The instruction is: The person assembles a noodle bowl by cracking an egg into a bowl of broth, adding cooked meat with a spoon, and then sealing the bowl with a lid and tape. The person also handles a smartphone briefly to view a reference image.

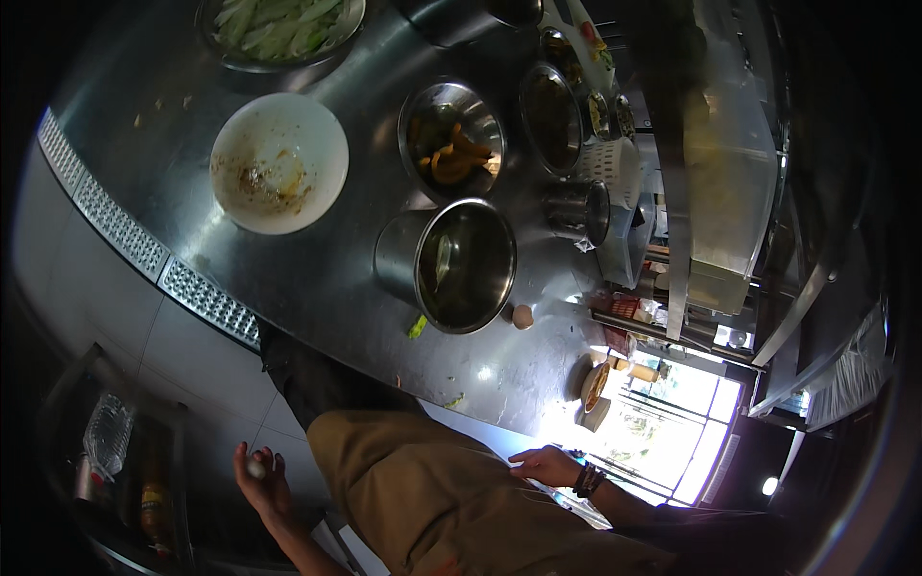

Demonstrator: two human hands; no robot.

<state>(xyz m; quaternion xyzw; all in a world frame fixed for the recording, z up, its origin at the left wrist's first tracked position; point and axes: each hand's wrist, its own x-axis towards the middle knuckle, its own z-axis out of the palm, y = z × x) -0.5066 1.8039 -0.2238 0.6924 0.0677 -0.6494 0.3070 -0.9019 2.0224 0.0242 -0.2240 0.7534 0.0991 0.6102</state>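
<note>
At the lower left, away from the steel table's edge, my left hand [266, 488] is raised with its fingers curled round a small pale rounded thing [255, 468]. Its kind is unclear. My right hand [550, 468], with dark bracelets at the wrist, is beside my brown apron [413, 490]; its fingers are loosely stretched toward the cloth and I see nothing in them. Nearest on the table is a deep steel pot [466, 307] with dark liquid inside. A brown egg [521, 317] lies against its right side.
On the steel table [317, 288] stand a stained white bowl [322, 144], a steel bowl [423, 178] of orange pieces and a bowl of sliced green vegetable [279, 29]. Green scraps [417, 327] lie by the pot. A dark crate [178, 461] with bottles stands lower left.
</note>
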